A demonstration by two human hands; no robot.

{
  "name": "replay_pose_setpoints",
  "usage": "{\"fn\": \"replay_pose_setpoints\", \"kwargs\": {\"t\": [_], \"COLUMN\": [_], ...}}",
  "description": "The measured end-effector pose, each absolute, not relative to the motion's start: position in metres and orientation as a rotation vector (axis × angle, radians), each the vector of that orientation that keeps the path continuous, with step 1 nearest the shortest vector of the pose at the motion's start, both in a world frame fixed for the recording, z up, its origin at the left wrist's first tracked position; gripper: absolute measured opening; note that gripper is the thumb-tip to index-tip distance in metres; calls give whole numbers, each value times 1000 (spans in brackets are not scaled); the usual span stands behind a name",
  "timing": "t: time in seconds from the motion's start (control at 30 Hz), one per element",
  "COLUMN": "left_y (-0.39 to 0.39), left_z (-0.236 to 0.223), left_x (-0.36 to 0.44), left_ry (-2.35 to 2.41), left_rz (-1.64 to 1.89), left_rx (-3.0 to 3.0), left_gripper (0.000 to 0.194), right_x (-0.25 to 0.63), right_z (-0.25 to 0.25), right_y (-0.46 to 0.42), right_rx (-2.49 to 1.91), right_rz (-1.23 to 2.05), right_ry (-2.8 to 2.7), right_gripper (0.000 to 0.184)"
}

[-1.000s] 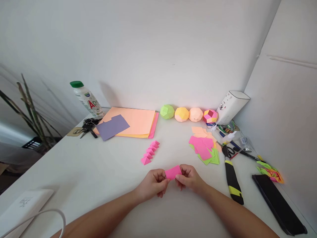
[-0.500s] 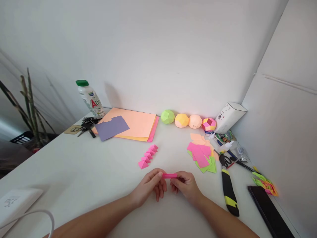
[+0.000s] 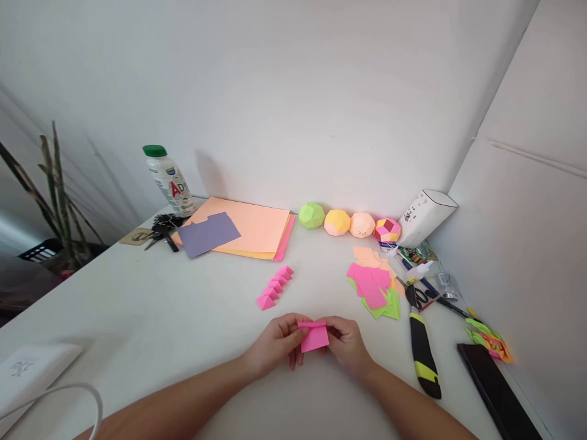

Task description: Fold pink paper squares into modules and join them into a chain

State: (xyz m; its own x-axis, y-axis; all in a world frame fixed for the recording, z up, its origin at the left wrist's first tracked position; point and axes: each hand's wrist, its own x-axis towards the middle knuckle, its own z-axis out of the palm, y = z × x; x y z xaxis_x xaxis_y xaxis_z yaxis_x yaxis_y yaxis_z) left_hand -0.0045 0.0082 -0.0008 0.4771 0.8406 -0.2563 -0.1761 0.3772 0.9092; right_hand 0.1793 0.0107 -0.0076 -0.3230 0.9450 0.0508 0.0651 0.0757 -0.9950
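A home craft desk: white table [image 3: 160, 324] in a wall corner, coloured paper sheets [image 3: 250, 229], paper balls [image 3: 337, 222], scissors [image 3: 415, 296].

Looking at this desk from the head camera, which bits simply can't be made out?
- Pink paper: its side edges are covered by the left hand and right hand, head view.
- Bottle: label print too small to read.
- Black slab: cut off by the bottom edge.
- White device and its cable: cut off by the left and bottom edges.
- Clutter by the white box: too small and piled to tell apart.
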Motion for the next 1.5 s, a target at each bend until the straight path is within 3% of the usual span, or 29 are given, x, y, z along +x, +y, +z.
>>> {"fn": "replay_pose_setpoints", "kwargs": {"t": [0.1, 0.17, 0.3, 0.43, 0.9, 1.5], "left_y": [8, 8, 9, 8, 4, 2], "left_z": [0, 2, 6, 7, 8, 3], "left_x": [-3, -2, -2, -1, -3, -4], "left_ry": [903, 933, 968, 983, 898, 927], "left_rz": [750, 768, 794, 827, 745, 712], "left_rx": [983, 976, 973, 976, 1046, 1065], "left_gripper": [36, 37, 37, 37, 37, 27], "right_x": [180, 180, 180, 179, 179, 174], "right_z": [-13, -14, -9, -1, 4, 6], "right_y": [9, 9, 12, 15, 15, 12], "right_rx": [-1002, -925, -786, -691, -1024, -1032], "right_rz": [1302, 1216, 963, 917, 1431, 1563], "right_ry": [-1570, -1643, -1834, -1943, -1557, -1389], "right_gripper": [42, 48, 30, 11, 10, 14]}}
